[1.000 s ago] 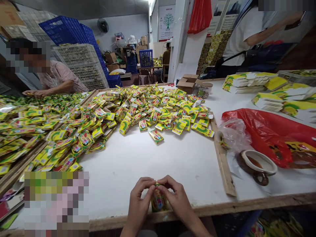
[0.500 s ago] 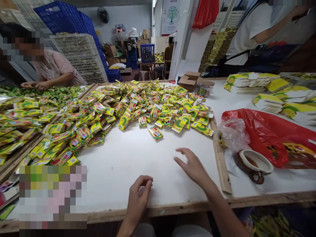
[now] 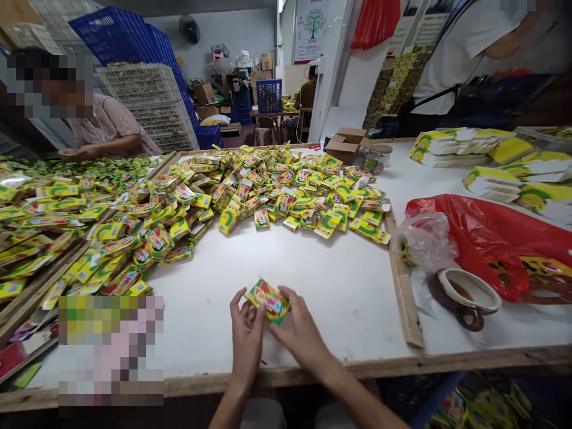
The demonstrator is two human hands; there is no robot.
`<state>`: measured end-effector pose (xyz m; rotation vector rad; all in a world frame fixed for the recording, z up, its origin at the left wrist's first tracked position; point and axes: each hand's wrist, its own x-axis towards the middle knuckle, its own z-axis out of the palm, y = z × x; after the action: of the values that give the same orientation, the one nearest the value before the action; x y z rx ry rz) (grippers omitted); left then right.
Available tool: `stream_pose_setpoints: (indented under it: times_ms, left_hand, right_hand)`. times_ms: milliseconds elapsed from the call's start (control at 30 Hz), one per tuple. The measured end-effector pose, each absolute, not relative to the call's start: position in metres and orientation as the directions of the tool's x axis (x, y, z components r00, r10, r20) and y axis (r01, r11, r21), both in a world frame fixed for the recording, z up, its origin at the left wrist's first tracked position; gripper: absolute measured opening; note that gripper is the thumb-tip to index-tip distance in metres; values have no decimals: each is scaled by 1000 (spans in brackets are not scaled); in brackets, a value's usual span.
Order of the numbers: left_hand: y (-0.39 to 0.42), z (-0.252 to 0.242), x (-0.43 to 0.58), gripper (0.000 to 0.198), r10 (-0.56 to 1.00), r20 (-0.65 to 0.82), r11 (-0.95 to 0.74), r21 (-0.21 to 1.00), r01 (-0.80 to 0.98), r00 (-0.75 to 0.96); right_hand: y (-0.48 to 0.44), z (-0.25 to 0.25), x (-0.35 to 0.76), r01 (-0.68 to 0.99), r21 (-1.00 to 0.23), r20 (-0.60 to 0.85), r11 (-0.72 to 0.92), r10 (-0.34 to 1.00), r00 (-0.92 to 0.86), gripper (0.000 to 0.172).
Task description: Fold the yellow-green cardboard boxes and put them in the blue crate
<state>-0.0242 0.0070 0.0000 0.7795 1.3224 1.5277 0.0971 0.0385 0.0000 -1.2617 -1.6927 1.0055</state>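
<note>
Both hands hold one small flat box (image 3: 269, 298), yellow and green with a printed front, tilted above the white tabletop near me. My left hand (image 3: 248, 330) grips its left side, thumb across the front and fingers curled behind. At the right end, my right hand (image 3: 297, 325) pinches it between thumb and fingers. Part of the box's back and lower edge is hidden by the fingers. Beyond my hands lies a wide pile of similar boxes (image 3: 286, 202), spreading across the back and left of the table.
A wooden strip (image 3: 404, 298) edges the work area on the right. Past it are a brown-and-white cup (image 3: 467, 292), a red plastic bag (image 3: 473, 238) and stacked yellow cartons (image 3: 460, 146). An open cardboard box (image 3: 344, 146) stands at the back. Another person (image 3: 114, 122) works at far left.
The nearest loose box has left the tabletop in front of the pile and is now in my hands. My right hand has come back and left to meet my left hand.
</note>
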Motion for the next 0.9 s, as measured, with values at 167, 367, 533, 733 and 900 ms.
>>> stream_pose_setpoints:
  times_ms: [167, 367, 533, 733, 900]
  left_hand:
    - [-5, 7, -18, 45, 987, -61, 28, 976, -216, -147]
    - [-11, 6, -23, 21, 993, -93, 96, 995, -36, 74]
    - [-6, 2, -18, 22, 999, 0, 1, 1000, 22, -44]
    - [-12, 7, -13, 16, 994, 13, -10, 1000, 28, -108]
    - [-9, 15, -12, 18, 984, -50, 50, 999, 0, -173]
  right_hand:
    - [3, 2, 117, 220, -972, 48, 83, 986, -158, 52]
    - [22, 10, 134, 171, -979, 56, 113, 949, -310, 16]
    - [30, 10, 130, 123, -978, 136, 167, 965, -222, 14]
    - [22, 11, 124, 93, -983, 138, 160, 967, -214, 14]
    - [17, 18, 117, 146, -987, 44, 61, 992, -117, 17]
